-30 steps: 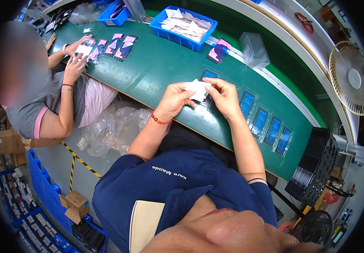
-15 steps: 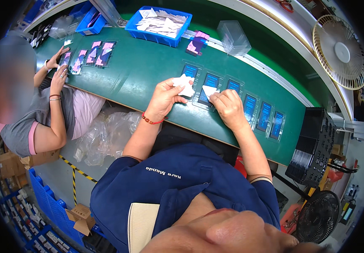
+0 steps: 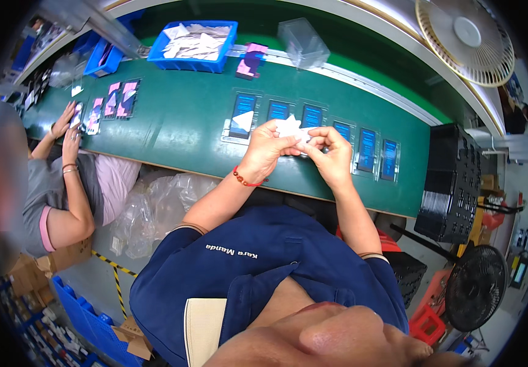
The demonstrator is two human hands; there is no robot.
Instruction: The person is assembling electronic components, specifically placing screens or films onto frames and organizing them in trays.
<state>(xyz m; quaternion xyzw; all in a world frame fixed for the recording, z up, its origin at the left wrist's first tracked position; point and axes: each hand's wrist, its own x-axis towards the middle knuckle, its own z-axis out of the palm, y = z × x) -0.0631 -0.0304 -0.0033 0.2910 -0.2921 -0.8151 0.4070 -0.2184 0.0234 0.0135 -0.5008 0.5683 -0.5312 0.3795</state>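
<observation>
My left hand (image 3: pixel 263 154) is closed on a small fanned stack of white triangular sheets (image 3: pixel 290 127), held above the table. My right hand (image 3: pixel 332 158) pinches at the right side of this stack with thumb and fingers. Beyond both hands runs a row of dark rectangular panels in clear plastic trays, including one at the centre (image 3: pixel 312 114) and one farther right (image 3: pixel 366 147). On the leftmost panel (image 3: pixel 244 103) lies a single white triangle (image 3: pixel 241 123). My hands and the stack partly cover the panels in the middle.
Behind are a blue bin (image 3: pixel 230 44) of white triangles, a pink-and-dark sheet (image 3: pixel 252 59) and a clear plastic box (image 3: pixel 304 44). At left a co-worker's hands (image 3: pixel 68 128) work by pink-and-dark pieces (image 3: pixel 128 98). Black stacked trays (image 3: pixel 450 180) stand right, below a fan (image 3: pixel 467 32).
My right hand has left the white triangle at the second panel and come to the stack in my left hand. The whole view has shifted, so the table's things appear farther left.
</observation>
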